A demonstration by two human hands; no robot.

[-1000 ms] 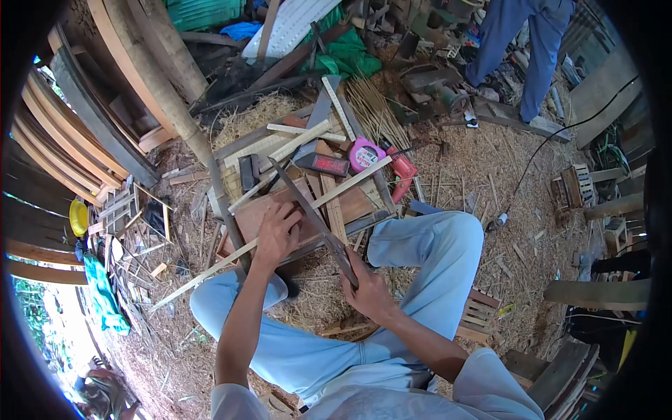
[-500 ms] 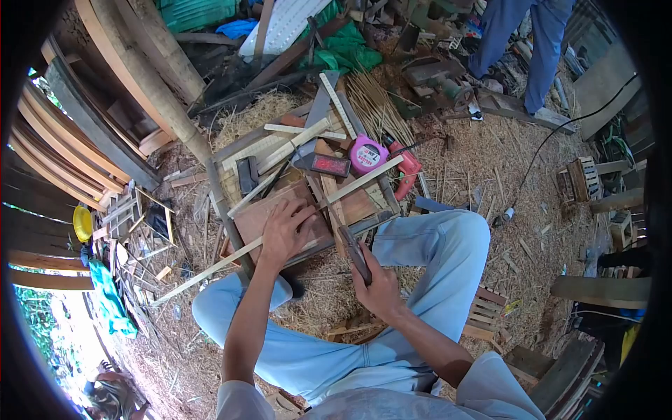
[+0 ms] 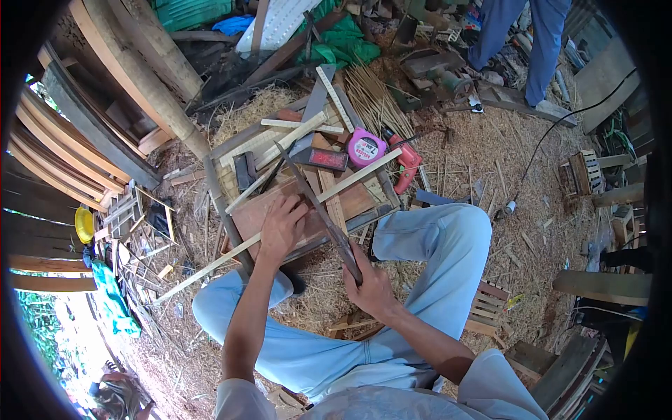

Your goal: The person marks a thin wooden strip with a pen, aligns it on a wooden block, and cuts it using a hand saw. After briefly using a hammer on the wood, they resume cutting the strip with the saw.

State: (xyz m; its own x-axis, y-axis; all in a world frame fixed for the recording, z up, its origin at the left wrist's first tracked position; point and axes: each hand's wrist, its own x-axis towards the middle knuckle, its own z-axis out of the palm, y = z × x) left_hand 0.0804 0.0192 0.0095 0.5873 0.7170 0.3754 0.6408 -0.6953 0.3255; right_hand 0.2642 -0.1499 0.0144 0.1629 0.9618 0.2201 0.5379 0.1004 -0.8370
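Note:
My left hand (image 3: 283,227) presses a long thin wooden strip (image 3: 210,271) down on a low work board (image 3: 260,210), its fingers bent over the strip. Closed around the dark handle of a long-bladed cutting tool (image 3: 310,192) is my right hand (image 3: 371,288). The narrow blade points forward and lies across the strip, just right of my left fingers. I cannot make out whether its edge has teeth. Beyond the strip are a pink tape measure (image 3: 366,148), a dark case with a red inside (image 3: 328,159) and a red power drill (image 3: 408,168).
Wood shavings cover the ground. A bundle of thin sticks (image 3: 374,94) lies beyond the board, near a green tarp (image 3: 346,45). Another person's legs (image 3: 544,52) stand at the far right. A black cable (image 3: 542,147) trails at right. Curved planks (image 3: 115,77) lean at left.
The tool in my right hand has swung so its full blade shows, reaching forward across the strip. My left hand stays on the strip.

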